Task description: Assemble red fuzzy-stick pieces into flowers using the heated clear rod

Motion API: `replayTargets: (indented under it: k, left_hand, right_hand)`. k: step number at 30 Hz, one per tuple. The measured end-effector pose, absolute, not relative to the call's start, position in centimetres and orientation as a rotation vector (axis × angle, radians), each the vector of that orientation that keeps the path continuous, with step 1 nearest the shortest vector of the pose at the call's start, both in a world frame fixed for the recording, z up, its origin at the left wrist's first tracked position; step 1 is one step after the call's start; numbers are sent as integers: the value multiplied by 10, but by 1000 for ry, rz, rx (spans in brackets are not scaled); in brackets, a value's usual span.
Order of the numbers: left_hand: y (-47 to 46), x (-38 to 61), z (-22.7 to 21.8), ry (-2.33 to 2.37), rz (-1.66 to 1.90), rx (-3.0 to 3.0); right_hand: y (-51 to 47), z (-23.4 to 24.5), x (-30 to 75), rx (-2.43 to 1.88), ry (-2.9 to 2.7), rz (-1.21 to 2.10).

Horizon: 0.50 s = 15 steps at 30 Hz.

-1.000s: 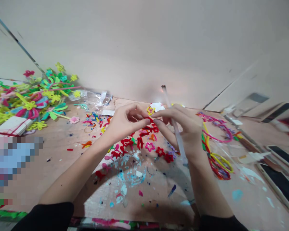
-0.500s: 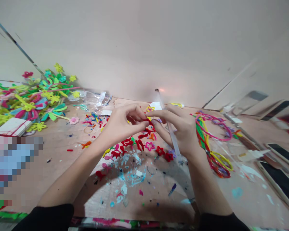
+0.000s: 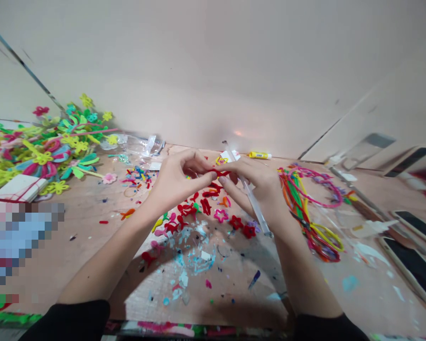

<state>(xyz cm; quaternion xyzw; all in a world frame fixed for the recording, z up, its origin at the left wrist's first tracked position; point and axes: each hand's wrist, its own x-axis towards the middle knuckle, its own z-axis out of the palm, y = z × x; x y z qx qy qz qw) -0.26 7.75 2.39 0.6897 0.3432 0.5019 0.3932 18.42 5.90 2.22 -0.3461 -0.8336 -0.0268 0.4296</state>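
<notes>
Between my fingertips is a small red pipe cleaner piece (image 3: 221, 173). My left hand (image 3: 182, 177) pinches its left end with thumb and forefinger. The thumb and forefinger of my right hand (image 3: 261, 187) close on its right end. A long translucent stick, like a glue stick (image 3: 254, 204), is also tucked in my right hand and slants across the palm. Below my hands lie small red bent pipe cleaner pieces (image 3: 206, 206), a pink star shape (image 3: 220, 216) and red star shapes (image 3: 236, 222). The fingers partly hide the held piece.
A heap of pipe cleaner flowers (image 3: 42, 151) lies on the left, beside a white box (image 3: 19, 187). On the right are bundled pipe cleaners (image 3: 300, 203), scissors (image 3: 326, 237), a glue bottle (image 3: 372, 229) and phones (image 3: 412, 270). A yellow tube (image 3: 260, 155) lies by the wall.
My right hand has shifted slightly left and turned, tilting the translucent stick further over. The red piece now lies flatter between my fingertips. My left hand has barely moved.
</notes>
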Motion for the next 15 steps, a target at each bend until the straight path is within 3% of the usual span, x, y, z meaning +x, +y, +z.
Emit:
replayTargets:
  k: [15]
  left_hand:
    - [79, -1, 20, 906, 1345, 2012]
  right_hand:
    - [60, 19, 181, -964, -1999, -9]
